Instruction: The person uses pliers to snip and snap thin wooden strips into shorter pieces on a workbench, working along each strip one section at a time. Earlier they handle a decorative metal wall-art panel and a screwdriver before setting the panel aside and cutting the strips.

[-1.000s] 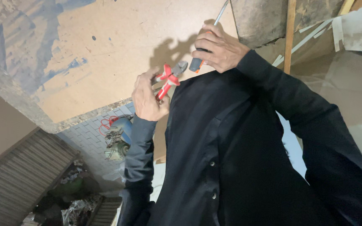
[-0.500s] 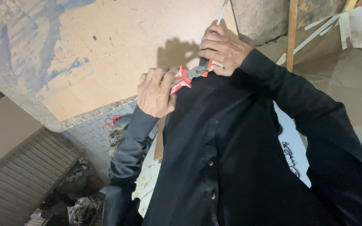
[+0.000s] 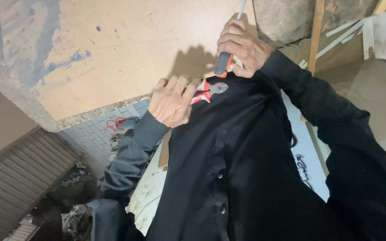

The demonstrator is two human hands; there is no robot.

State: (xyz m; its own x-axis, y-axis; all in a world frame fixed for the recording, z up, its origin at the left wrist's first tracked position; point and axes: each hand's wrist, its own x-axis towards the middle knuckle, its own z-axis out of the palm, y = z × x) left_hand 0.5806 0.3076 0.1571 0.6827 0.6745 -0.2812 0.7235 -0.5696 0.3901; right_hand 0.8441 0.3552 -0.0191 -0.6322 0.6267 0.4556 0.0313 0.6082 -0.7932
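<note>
Looked up at a tan board ceiling (image 3: 126, 49). Right hand (image 3: 242, 47) closed tight round an orange-and-black screwdriver handle (image 3: 223, 64), shaft running up and slightly right. Left hand (image 3: 171, 100), just below-left and nearest, curled about red-handled cutting pliers (image 3: 208, 92), nose pointing right toward the handle. White panel with black lettering (image 3: 307, 165) at lower right.

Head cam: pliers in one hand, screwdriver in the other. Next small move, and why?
Probably bring the red-handled pliers up a little toward the orange-and-black-handled screwdriver. The left hand grips the pliers at chest height with the grey nose pointing at the right hand, which holds the screwdriver shaft-up just above; the two tools are close but apart.
</note>
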